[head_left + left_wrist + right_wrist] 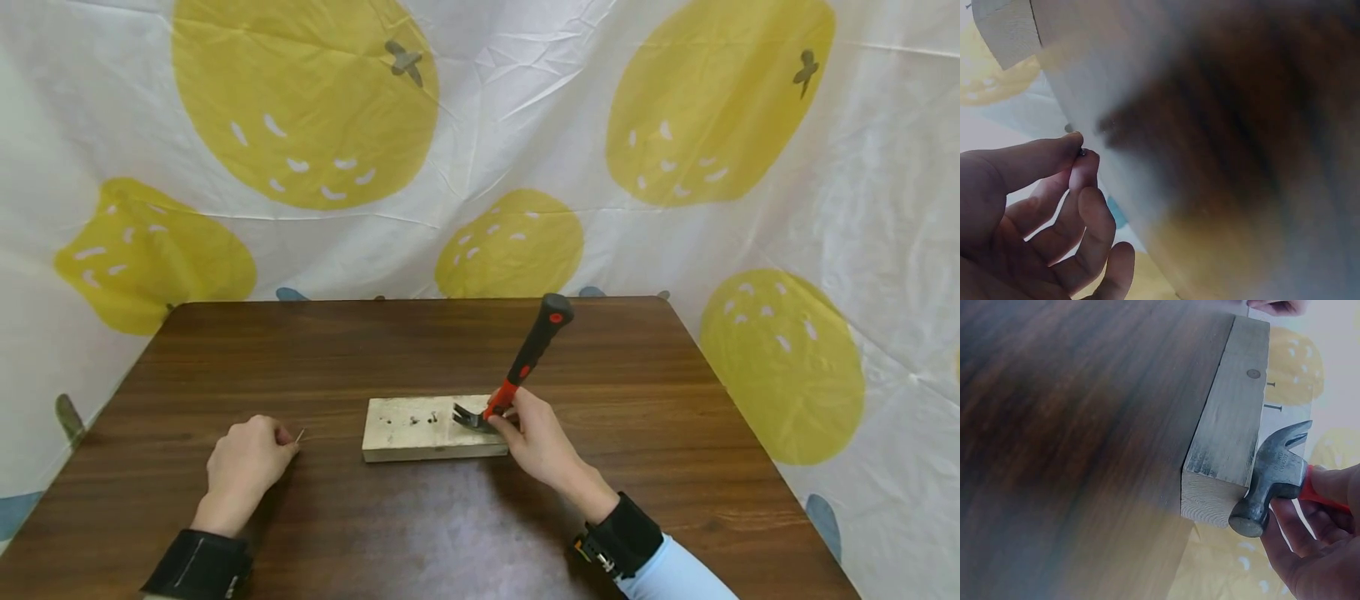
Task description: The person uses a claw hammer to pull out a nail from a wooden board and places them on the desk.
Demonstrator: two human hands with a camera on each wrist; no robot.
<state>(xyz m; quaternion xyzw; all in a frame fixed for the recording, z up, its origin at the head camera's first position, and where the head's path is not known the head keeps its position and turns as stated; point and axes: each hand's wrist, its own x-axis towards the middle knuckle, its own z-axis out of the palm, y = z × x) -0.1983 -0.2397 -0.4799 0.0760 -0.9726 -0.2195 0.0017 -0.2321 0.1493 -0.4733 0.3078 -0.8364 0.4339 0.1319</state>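
Note:
Between thumb and forefinger, my left hand pinches a thin nail to the left of the wooden block; in the left wrist view only its small dark end shows. My right hand grips a claw hammer low on its red and black handle, close to the steel head. The handle points up and away. The hammer head is at the right end of the pale wooden block, against or just over its top. Nails stick up from that top at differing heights.
The block lies flat on a brown wood-grain table. Behind and beside the table hangs a white cloth with yellow fruit prints. The table's far edge runs a little way beyond the block.

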